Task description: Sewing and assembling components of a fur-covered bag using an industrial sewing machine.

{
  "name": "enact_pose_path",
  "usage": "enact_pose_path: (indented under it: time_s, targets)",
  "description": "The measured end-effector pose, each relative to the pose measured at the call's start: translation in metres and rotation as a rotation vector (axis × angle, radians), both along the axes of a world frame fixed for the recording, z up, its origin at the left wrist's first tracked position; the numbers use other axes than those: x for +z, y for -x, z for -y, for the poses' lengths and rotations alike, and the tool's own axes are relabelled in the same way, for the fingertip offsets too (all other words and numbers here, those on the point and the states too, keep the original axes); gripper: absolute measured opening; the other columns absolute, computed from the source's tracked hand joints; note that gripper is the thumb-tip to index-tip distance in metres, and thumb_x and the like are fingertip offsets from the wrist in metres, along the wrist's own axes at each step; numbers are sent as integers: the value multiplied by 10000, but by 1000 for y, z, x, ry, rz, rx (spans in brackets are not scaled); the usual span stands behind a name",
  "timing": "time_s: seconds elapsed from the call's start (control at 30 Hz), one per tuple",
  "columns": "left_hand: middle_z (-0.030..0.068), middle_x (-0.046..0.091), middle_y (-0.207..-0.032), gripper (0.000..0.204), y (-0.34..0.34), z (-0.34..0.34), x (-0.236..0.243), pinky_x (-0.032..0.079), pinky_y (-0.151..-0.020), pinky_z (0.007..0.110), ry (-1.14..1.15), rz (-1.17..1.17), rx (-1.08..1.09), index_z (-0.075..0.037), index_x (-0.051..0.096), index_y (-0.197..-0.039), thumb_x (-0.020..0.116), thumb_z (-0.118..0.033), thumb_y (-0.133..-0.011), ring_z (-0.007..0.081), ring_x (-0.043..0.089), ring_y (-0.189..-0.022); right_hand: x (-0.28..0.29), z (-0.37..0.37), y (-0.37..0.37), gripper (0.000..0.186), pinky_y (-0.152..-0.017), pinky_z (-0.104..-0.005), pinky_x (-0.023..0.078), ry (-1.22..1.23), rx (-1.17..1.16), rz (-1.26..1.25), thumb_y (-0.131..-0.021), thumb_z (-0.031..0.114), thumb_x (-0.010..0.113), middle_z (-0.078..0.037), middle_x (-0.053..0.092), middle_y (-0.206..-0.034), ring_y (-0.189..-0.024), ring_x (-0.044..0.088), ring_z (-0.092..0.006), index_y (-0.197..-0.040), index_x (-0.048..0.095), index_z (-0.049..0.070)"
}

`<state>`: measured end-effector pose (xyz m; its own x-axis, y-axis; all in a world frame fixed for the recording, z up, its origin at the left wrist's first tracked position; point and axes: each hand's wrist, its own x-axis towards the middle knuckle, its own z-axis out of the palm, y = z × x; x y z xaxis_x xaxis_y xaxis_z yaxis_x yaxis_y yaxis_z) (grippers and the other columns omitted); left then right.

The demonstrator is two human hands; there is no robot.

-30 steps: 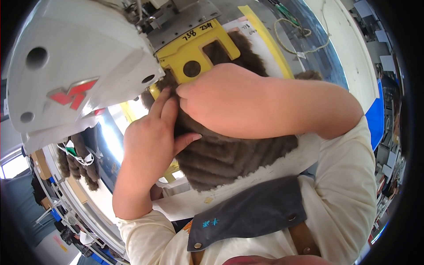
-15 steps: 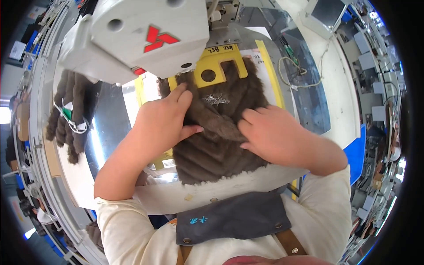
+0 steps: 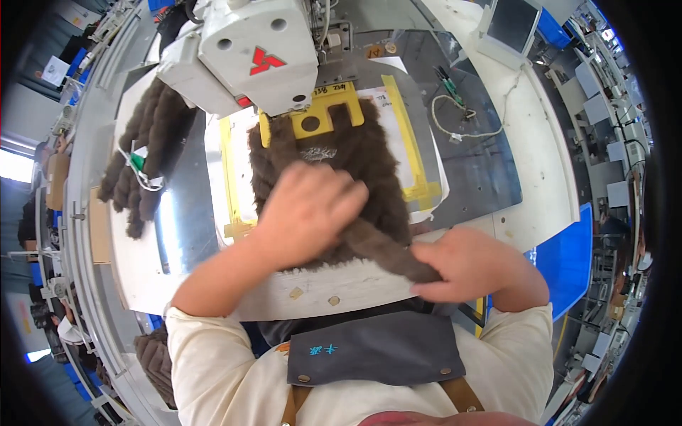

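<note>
A brown fur piece (image 3: 376,177) with a silvery patch near its top lies under a yellow cut-out plate (image 3: 347,121), below the white head of a sewing machine (image 3: 249,67). A long fur strip (image 3: 376,245) runs diagonally down toward the lower right across it. My left hand (image 3: 309,209), slightly blurred, grips this strip over the middle of the piece, thumb and fingers curled on it. My right hand (image 3: 462,266) holds the strip's lower end at the table's front edge. The strip's part beneath my left hand is hidden.
Fur strips (image 3: 145,128) with a green tag lie on the left of the white table (image 3: 540,199). A looped cable (image 3: 469,135) is at right, beside a small screen (image 3: 508,28). A blue bin (image 3: 561,263) stands at the right, and more fur (image 3: 153,358) is at lower left.
My left hand has moved down and right from near the plate along the strip. My right hand has pulled the strip's end down and right, from the fur piece toward the table's front edge.
</note>
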<state>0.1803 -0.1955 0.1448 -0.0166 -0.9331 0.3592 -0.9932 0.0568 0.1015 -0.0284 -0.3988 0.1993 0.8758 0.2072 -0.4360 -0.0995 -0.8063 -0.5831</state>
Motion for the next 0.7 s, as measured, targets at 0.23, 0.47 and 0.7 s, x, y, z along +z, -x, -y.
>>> enact_pose_path:
  time_s: [0.23,0.47,0.7]
  targets:
    - [59,713,-974,288,18,-75,41,490,-861,431,192,-166,187,-103,715,-920,873,-198,-699,296,655,-959,-11,-5,-24,502,-649,-440,512,-433,197,-24,-982,514,662,-121,686,-742,-719,688,-324,-1191,661,57]
    - [233,736,-1057,465,-2,-167,77,575,-849,388,355,-309,365,35,733,-1043,829,-391,-884,343,731,-953,-78,1,-56,355,-664,-363,507,-453,-137,26,-982,383,700,-81,697,-771,-712,660,-195,-1038,730,34]
    - [194,749,-923,547,14,-183,69,610,-765,361,382,-214,404,35,758,-946,805,-496,-825,325,748,-859,-85,2,-52,285,-665,-333,503,-478,-232,19,-970,296,721,-71,709,-790,-704,640,-159,-1017,731,14]
